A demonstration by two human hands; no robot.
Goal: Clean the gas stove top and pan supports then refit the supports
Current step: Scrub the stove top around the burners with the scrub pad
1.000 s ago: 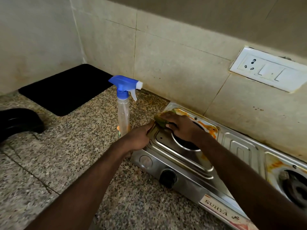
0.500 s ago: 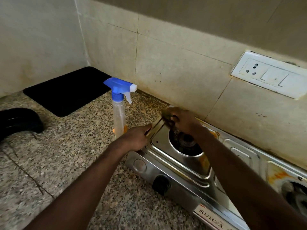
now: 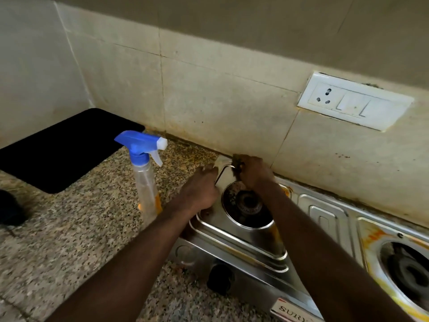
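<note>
The gas stove (image 3: 267, 247) sits on the granite counter (image 3: 69, 240) against the tiled wall. At the stove's far-left corner the right hand (image 3: 254, 174) is closed around a dark scrub pad (image 3: 236, 162), pressed onto the steel, evidently to work grime from the rim. The left hand (image 3: 199, 194) bears on the stove's left edge, fingers curled over it, probably to steady the unit. The left burner (image 3: 248, 203) is exposed; no pan supports are visible. A spray bottle (image 3: 145, 173) stands just left of the stove.
</note>
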